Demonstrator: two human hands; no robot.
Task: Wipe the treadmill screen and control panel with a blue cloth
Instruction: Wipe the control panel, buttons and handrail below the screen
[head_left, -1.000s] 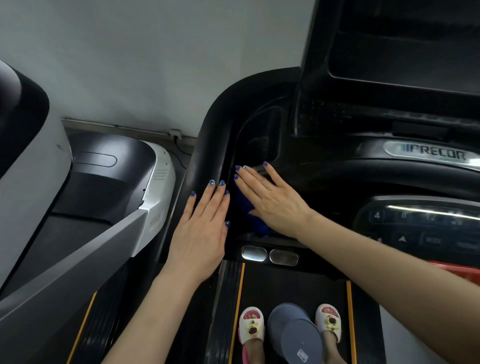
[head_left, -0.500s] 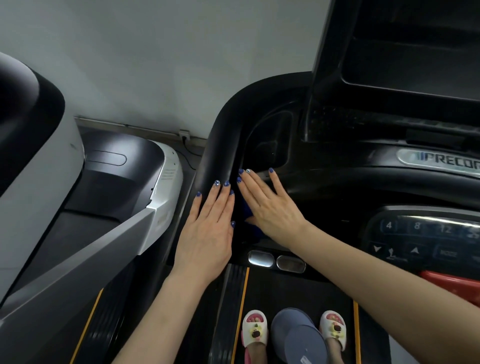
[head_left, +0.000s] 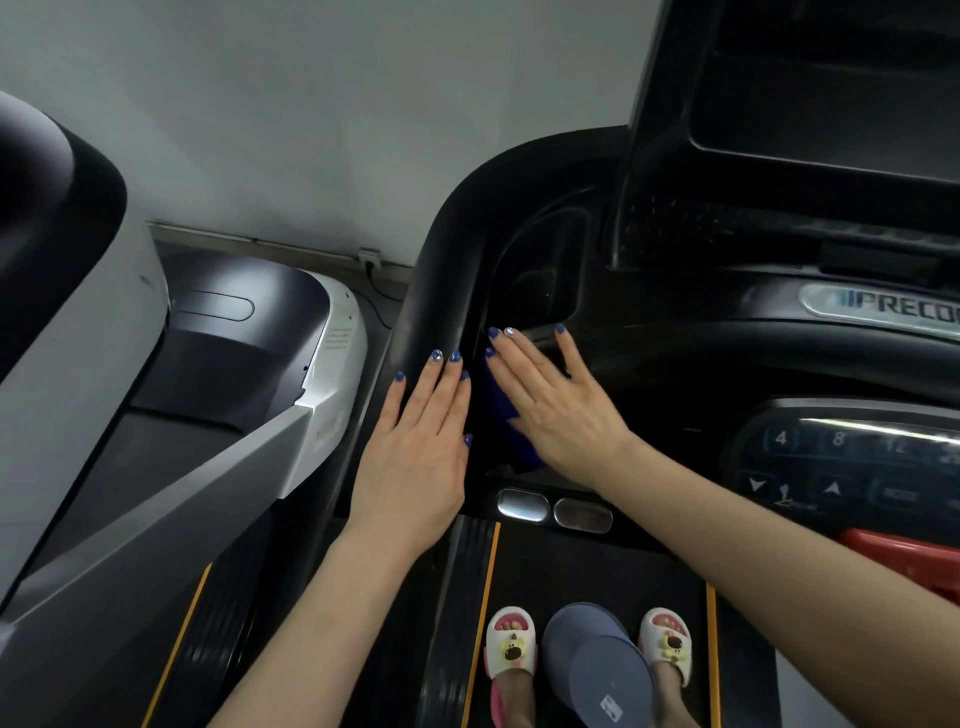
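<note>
The blue cloth (head_left: 501, 410) lies flat under the right hand (head_left: 558, 410), pinned against the dark console surface just below the recessed side pocket (head_left: 540, 291). Only a strip of it shows: a deep-blue, soft-looking edge along the hand's 9 o'clock side, running down to a folded corner near the wrist at about 7 o'clock. The right hand rests on it with straight fingers loosely fanned, the thumb angled off toward 1 o'clock, palm pressing down.

The left hand (head_left: 421, 441) lies at 9 o'clock of the cloth, just beside it, apart from the fabric as far as can be seen. Its fingers are straight and held close together, flat on the rounded, matte black handrail (head_left: 441, 260) that curves up toward 12 o'clock. The nails on both hands are painted blue.

The treadmill's screen (head_left: 831, 93) is a dark, glossy rectangle at 1 o'clock of the hands, tilted in a black frame. The control panel (head_left: 841, 457) sits at 3 o'clock: smooth black with faintly lit number keys and arrow buttons, rimmed in silver. Two oval chrome pads (head_left: 553, 506) shine at 6 o'clock of the right hand. Below them the ribbed black belt (head_left: 597, 566) has orange edge lines.
</note>
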